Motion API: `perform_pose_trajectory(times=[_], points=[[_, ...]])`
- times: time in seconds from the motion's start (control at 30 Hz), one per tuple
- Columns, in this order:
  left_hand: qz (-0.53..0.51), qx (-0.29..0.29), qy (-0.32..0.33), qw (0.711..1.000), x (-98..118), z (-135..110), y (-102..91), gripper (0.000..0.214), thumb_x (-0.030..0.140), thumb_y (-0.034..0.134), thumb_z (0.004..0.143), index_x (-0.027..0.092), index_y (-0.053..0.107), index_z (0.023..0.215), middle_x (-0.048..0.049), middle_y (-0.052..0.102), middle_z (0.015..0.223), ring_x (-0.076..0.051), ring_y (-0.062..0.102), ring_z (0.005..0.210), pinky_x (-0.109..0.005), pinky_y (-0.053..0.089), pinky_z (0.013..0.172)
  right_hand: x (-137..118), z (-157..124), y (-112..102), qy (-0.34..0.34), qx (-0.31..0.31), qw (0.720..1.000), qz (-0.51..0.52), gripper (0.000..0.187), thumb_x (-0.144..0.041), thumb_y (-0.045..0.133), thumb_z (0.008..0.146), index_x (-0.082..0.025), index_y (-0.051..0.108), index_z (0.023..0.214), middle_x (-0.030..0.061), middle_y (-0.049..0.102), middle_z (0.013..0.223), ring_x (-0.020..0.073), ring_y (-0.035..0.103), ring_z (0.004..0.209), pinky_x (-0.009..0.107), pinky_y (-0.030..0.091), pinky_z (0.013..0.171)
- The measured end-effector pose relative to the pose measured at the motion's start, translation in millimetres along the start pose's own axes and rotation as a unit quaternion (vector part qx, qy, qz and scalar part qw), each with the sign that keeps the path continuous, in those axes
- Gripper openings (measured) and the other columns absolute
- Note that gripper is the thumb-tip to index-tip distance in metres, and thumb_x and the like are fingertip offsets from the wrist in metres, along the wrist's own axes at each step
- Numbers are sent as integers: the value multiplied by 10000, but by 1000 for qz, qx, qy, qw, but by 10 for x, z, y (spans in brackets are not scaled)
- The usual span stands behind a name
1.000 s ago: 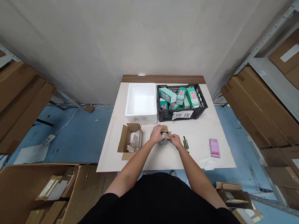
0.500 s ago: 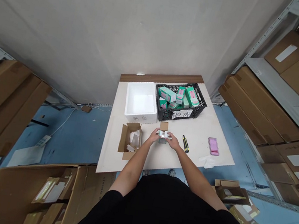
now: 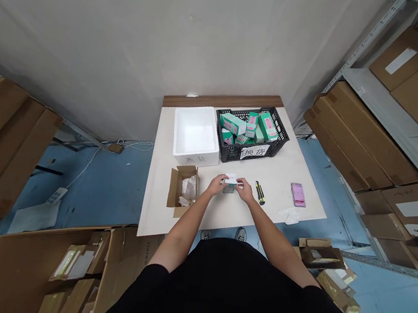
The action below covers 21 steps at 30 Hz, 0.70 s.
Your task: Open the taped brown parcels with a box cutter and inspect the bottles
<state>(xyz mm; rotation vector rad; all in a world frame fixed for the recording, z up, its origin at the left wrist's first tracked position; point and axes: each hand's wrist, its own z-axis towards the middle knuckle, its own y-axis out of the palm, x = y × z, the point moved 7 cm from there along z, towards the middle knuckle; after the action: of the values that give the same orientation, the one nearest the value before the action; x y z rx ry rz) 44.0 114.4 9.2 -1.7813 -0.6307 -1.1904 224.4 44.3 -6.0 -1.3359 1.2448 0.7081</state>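
1. Centrally, the left hand [image 3: 215,184] and the right hand [image 3: 245,189] meet over the middle of the table [image 3: 231,219]. The fingers of both curl inward, and each hand grips one end of a small box [image 3: 230,182]
2. The small box shows a white top and a teal side. It sits between the two hands, at or just above the tabletop; whether it touches the surface cannot be told
3. Just left of the left hand lies an open cardboard carton [image 3: 178,194], flaps spread, with white packing inside
4. Just right of the right hand lies a black and yellow utility knife [image 3: 260,192], apart from the hand
5. Further right lie a blurred pink item [image 3: 298,194] and, nearer the table edge, a crumpled white sheet [image 3: 290,215]
6. Beyond the hands, toward the wall, a white foam box [image 3: 193,157] stands beside a black basket [image 3: 233,155]. The basket holds several teal cartons [image 3: 233,124]
7. Off the table, brown boxes fill the shelving [image 3: 354,142] on the right, and a large open floor carton [image 3: 29,265] lies lower left
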Motion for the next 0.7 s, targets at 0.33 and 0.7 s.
perform_pose_trajectory(times=[0.33, 0.7], points=[[21, 4, 7, 1000, -93, -36, -10, 285, 283, 674, 902, 292, 746, 1177, -34, 792, 1168, -251, 755, 1027, -429, 576, 1026, -14, -19, 102, 8, 47, 999, -17, 233, -327, 593, 825, -255, 667, 1034, 76, 750, 1162, 246, 724, 1007, 409, 583, 975], [-58, 79, -48, 994, -272, 60, 281, 640, 132, 696, 800, 258, 525, 1404, -128, 679, 1416, -267, 662, 1314, -478, 551, 1097, 307, 50, 272, 89, 31, 981, 170, 678, -267, 739, 631, -261, 578, 1289, 139, 640, 1452, 271, 692, 1167, 425, 585, 987]])
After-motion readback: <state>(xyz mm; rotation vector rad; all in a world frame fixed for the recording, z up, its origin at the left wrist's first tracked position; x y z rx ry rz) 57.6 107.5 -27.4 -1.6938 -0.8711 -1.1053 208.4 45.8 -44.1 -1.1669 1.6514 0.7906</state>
